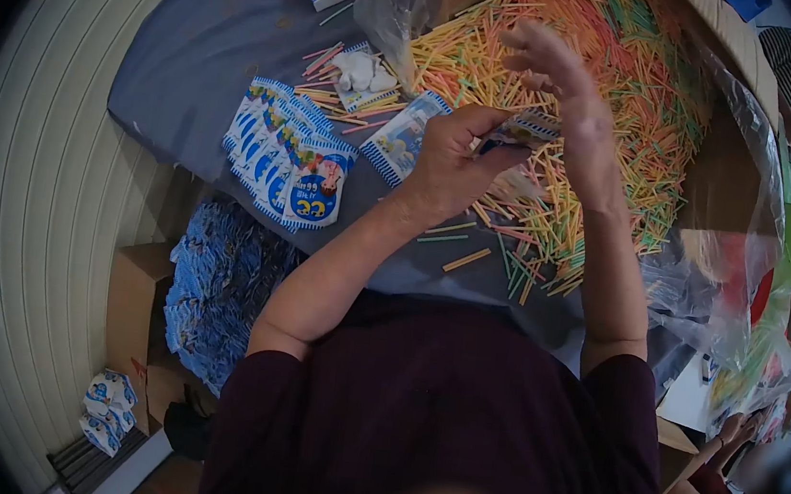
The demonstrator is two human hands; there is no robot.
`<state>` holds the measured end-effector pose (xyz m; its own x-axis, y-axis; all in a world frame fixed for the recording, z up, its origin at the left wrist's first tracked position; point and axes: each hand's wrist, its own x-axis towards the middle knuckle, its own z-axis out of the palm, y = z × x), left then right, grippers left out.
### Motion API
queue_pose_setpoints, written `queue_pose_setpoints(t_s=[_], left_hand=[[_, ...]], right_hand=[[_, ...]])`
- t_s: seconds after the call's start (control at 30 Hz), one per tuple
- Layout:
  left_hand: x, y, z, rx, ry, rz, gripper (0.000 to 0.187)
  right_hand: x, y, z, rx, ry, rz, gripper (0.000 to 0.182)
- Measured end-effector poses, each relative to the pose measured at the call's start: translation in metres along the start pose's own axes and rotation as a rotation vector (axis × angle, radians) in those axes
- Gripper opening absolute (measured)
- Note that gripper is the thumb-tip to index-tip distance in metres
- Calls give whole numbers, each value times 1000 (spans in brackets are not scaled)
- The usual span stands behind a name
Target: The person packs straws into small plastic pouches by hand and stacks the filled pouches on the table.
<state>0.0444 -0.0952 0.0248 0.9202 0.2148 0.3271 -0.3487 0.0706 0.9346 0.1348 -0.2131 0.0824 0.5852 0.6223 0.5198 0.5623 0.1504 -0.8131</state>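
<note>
My left hand [453, 161] pinches a small blue-and-white printed packet [532, 126] between thumb and fingers. Raised just beyond that packet is my right hand [571, 92], its fingers stretched out and slightly blurred, with nothing visible in it. Beneath both hands spreads a large heap of thin pastel sticks [654, 168] in yellow, pink, orange and green. Another blue-and-white packet [402, 142] lies on the cloth beside my left hand. Further left, several similar packets [316, 181] overlap in a fanned row. A crumpled white wad [364, 72] rests on a packet among loose sticks.
Grey cloth [193, 62] covers the table. Clear plastic [747, 159] lines the box around the heap. A box of many blue packets [224, 277] stands below the table's left edge. Ribbed wall [38, 161] runs along the left. Another person's hands [733, 432] appear at lower right.
</note>
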Motion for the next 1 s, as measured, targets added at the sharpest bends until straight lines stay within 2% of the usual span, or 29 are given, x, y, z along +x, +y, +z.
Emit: queue_pose_setpoints(t_s=[0.03, 0.1, 0.13, 0.17, 0.23, 0.3, 0.37, 0.4, 0.43, 0.5, 0.53, 0.57, 0.6, 0.67, 0.7, 0.73, 0.77, 0.8, 0.83, 0.87, 0.93, 0.97, 1.0], left_hand=[[-3, 1, -4, 124, -2, 92, 18], [-14, 9, -11, 103, -11, 44, 17], [-23, 15, -15, 70, -30, -2, 16], [-34, 21, -18, 155, 57, 78, 15], [-40, 27, -20, 167, 46, 110, 14], [-43, 27, -17, 152, -13, 158, 14], [-45, 28, -24, -66, -13, -4, 13], [-46, 29, -28, -30, -13, -8, 14], [-48, 30, -30, -40, -27, -2, 14], [-57, 34, -37, -74, 84, -105, 16], [-64, 36, -45, -73, 83, -99, 16], [-71, 36, -54, 4, 102, -97, 16], [-77, 40, -64, 76, 110, -89, 17], [-87, 58, -91, 505, 38, -147, 23], [-91, 57, -103, 773, 69, -52, 27], [-95, 51, -113, 1042, 114, 45, 31], [-97, 43, -121, 1036, 112, 57, 31], [-97, 40, -126, 1194, 149, 80, 33], [-97, 38, -130, 1355, 184, 104, 36], [-97, 37, -131, 1355, 173, 113, 36], [-93, 45, -118, 1513, 205, 145, 38], [-89, 46, -113, 1504, 196, 147, 38], [-86, 46, -109, 1507, 197, 194, 38]], right_hand=[[-1, -7, 1, 11, -10, 0, 62], [-4, -12, 7, -298, -511, 41, 62], [-9, -9, 12, -304, -441, 19, 65], [-4, -6, 32, -235, -490, -17, 65], [-8, -11, 34, -69, -297, -45, 67], [-5, -14, 49, -51, -340, -49, 70], [2, -24, 54, -22, -464, 69, 92], [7, -25, 53, 102, -431, 37, 88], [10, -22, 49, 86, -421, 39, 88], [13, -14, 45, 467, -230, 164, 82], [8, -7, 42, 467, -114, 150, 73], [0, -1, 39, 461, -108, 143, 73], [-11, 2, 34, 353, -159, 170, 58], [-29, 2, 21, 35, -285, 240, 33], [-35, 3, 15, -163, -372, 286, 23], [-40, 9, 9, -183, -357, 284, 23], [-45, 17, 6, -338, -354, 187, 21], [-47, 20, 4, -483, -351, 89, 18], [-46, 20, 2, -448, -251, 196, 17], [-44, 25, 1, -450, -238, 198, 17], [-36, 38, -8, -581, -15, 161, 16], [-31, 37, -12, -742, 8, 139, 14], [-26, 43, -17, -746, 9, 144, 14]])
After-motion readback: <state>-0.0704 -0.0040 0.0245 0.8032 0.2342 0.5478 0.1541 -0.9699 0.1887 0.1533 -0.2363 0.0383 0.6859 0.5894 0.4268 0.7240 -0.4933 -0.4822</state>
